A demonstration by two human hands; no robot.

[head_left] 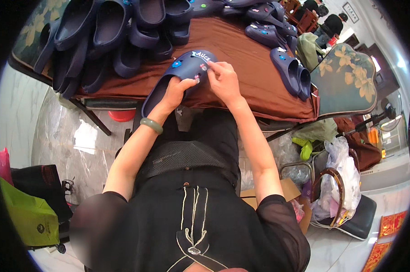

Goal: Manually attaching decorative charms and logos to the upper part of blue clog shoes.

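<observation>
A dark navy clog [187, 70] is held over the table's near edge, its toe pointing away to the right. My left hand [169, 94] grips it, fingers reaching into the foot opening and thumb on the upper. Several charms sit on the upper: a blue one [176, 64], a white lettered strip [199, 55] and small pinkish ones near my left thumb. At the toe's right side, my right hand [224, 82] has its fingers bent and pressed together by the strip's end. Whatever lies between those fingertips is hidden.
A brown cloth [252, 84] covers the table. Stacked navy clogs [110, 27] fill its left side; decorated clogs lie along the back, and a pair [289, 72] stands at the right edge. A floral chair back [345, 81] and a plastic bag [338, 181] are at right.
</observation>
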